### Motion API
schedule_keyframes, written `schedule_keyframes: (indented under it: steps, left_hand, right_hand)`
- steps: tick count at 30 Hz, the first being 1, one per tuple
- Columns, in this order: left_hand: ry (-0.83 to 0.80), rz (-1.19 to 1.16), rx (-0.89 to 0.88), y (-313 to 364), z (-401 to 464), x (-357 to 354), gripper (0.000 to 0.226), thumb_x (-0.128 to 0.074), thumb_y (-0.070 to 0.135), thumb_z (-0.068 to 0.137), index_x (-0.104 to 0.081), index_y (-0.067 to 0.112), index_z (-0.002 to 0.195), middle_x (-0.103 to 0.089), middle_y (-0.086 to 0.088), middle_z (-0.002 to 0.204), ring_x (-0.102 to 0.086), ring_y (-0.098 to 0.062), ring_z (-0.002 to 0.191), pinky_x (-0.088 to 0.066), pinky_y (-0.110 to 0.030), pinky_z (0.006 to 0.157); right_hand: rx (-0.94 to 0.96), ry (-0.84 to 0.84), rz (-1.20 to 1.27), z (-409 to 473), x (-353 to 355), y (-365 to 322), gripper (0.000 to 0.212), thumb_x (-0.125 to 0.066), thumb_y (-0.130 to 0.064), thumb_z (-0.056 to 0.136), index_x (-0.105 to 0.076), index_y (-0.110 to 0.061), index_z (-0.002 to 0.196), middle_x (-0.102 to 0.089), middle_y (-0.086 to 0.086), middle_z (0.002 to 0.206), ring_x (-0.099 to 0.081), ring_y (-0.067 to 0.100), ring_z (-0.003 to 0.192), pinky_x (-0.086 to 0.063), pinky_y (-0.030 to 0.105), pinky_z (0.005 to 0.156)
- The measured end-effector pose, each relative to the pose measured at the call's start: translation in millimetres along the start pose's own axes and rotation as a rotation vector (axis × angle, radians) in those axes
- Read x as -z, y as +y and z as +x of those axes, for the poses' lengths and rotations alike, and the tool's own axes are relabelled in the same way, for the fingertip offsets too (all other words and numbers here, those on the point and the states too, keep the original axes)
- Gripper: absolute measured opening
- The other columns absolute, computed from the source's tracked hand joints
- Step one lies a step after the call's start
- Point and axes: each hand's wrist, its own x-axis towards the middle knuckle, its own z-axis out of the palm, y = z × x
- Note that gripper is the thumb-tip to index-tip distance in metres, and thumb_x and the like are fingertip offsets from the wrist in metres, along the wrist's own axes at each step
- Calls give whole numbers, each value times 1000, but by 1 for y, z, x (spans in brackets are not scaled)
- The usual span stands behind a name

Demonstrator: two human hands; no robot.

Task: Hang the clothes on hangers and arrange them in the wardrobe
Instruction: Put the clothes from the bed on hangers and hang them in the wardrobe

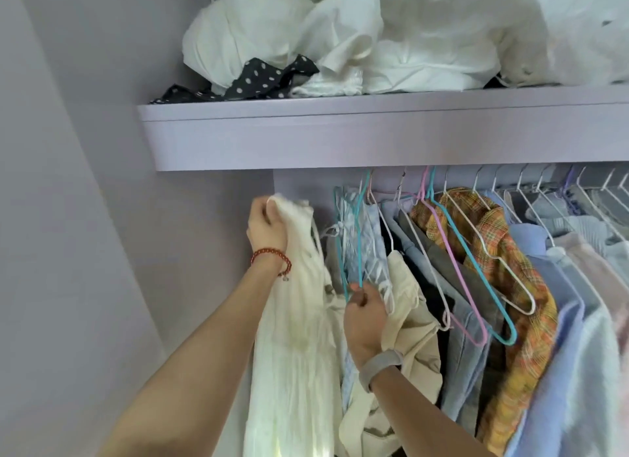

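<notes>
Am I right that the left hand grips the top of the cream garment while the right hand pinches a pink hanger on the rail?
Not quite: the head view shows the right hand pinching a teal hanger, not a pink one. The left hand does grip the top of the cream garment.

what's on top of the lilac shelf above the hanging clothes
On the shelf lies a heap of crumpled white fabric, with a black polka-dot cloth poking out at its lower left. Whatever lies beneath or behind the heap is covered.
</notes>
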Motion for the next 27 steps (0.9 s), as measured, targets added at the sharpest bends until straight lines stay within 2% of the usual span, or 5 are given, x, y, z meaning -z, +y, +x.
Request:
schedule_keyframes:
  steps: [7,12,19,25,27]
  left_hand:
    - [-81,70,135,-58,-3,-16,18,-43,18,95,-56,6,94,-61,-19,92,-56,-33,94,-41,-30,78]
    - [-35,90,217,-79,11,-5,18,-44,18,93,-60,9,93,-58,-7,87,-54,-24,88,-36,-21,73]
    - [6,11,185,-77,26,-4,12,-49,15,92,-60,11,91,-54,-3,84,-49,-16,82,-35,-17,70]
    - [-5,9,186,-81,25,-2,15,-49,15,92,-61,8,96,-57,-1,88,-51,-15,84,-38,-19,78]
    - [-11,11,173,-82,25,-2,15,-49,14,92,-61,6,97,-57,-2,89,-50,-16,86,-39,-21,81]
  right_hand:
    - [101,-151,-4,-2,-5,10,24,-38,-4,94,-61,0,102,-58,3,98,-50,13,84,-33,14,71]
    - [99,-218,25,-8,-22,5,28,-37,-3,93,-63,-3,105,-56,2,96,-50,8,73,-35,8,63]
    - [-28,-194,369,-8,-66,-32,29,-36,-1,92,-62,-8,101,-49,4,82,-43,16,75,-35,32,77]
    - [83,-143,257,-1,-56,-37,29,-39,3,91,-64,0,107,-58,2,87,-52,11,77,-38,17,71]
    - [106,-149,259,1,-53,-40,29,-39,2,91,-64,0,105,-58,-2,78,-49,0,63,-38,11,60]
